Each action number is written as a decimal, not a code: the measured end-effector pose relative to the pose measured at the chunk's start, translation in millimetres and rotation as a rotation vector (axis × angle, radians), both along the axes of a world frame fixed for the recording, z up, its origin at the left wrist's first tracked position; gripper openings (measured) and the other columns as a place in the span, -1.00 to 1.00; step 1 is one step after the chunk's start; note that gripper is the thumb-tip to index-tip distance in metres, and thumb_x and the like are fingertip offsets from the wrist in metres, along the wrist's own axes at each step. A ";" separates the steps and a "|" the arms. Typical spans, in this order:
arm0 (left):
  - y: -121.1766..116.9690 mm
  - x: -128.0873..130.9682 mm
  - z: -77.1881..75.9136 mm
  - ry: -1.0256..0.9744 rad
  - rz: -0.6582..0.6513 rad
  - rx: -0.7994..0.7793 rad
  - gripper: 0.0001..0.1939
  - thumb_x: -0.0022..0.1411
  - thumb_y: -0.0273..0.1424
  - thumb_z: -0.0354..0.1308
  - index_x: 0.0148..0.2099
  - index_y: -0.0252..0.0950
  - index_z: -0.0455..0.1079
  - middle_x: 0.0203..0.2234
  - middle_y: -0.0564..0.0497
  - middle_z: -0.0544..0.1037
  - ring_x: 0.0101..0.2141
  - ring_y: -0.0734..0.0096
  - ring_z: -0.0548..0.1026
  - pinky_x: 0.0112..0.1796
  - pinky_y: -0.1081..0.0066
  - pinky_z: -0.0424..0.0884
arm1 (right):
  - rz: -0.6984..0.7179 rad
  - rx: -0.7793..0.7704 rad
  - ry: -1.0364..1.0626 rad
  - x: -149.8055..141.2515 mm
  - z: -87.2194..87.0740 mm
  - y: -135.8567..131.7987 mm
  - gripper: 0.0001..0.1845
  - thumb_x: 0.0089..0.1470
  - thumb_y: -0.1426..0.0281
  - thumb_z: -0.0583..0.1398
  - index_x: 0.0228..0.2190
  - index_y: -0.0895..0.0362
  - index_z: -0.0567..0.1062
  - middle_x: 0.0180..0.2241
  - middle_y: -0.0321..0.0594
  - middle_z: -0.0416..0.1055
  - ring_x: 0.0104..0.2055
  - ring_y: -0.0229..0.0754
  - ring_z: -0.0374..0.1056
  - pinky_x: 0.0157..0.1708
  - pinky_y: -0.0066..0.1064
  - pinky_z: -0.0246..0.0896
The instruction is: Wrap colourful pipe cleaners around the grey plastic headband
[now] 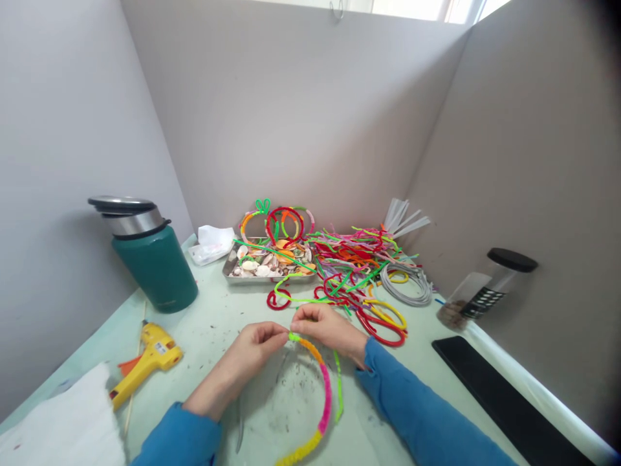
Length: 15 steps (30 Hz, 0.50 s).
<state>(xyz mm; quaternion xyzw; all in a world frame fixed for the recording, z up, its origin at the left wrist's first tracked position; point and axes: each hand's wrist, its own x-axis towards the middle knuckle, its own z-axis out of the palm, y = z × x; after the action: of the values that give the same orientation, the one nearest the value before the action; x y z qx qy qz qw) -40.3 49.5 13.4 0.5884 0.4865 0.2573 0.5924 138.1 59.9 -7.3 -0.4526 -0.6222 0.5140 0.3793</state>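
A curved hoop (326,391) wrapped in fuzzy orange, pink and yellow pipe cleaner arcs below my hands, and its lower end runs out of view. My left hand (255,349) is closed in a pinch at the hoop's upper tip, where a bit of bright green wrapping shows. Just beside it, my right hand (327,327) is also closed, its thumb and fingertips pinching at the green wrapping. A loose length of green pipe cleaner (339,391) hangs below my right hand. The fingertips partly hide the tip.
Behind my hands are a metal tray (266,279) of shells, finished hoops (285,220) and a heap of pipe cleaners (349,255). At left stand a green bottle (155,265) and a yellow glue gun (158,349). Rightward are a wire coil (410,294), a jar (478,291) and a black strip (495,388).
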 end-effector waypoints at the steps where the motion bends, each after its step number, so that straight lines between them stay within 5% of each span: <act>1: -0.3 -0.1 0.0 0.008 -0.015 -0.010 -0.59 -0.08 -0.08 0.18 -0.35 -0.35 0.40 -0.74 0.25 0.10 -0.70 0.65 -0.04 -0.65 0.52 -0.11 | -0.011 0.057 -0.031 -0.3 -0.8 0.5 -0.78 -0.12 0.27 0.25 -0.51 0.20 0.45 -0.59 -0.39 0.26 -0.54 -0.38 0.10 -0.53 -0.54 -0.01; 15: -0.6 0.3 -10.0 0.048 -0.052 0.021 -0.64 -0.02 -0.09 0.13 -0.43 -0.33 0.30 -0.73 0.24 0.10 -0.70 0.66 -0.03 -0.67 0.53 -0.16 | -0.075 0.202 -0.184 -5.8 3.2 -2.1 -0.80 -0.09 0.32 0.22 -0.57 0.21 0.44 -0.61 -0.38 0.24 -0.51 -0.35 0.11 -0.51 -0.54 0.00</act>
<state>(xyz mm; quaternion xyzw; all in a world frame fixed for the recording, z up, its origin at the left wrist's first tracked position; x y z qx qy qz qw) -40.0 48.9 3.4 0.6132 0.4822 0.2328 0.5808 132.3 57.8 -4.1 -0.4802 -0.6854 0.3908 0.3833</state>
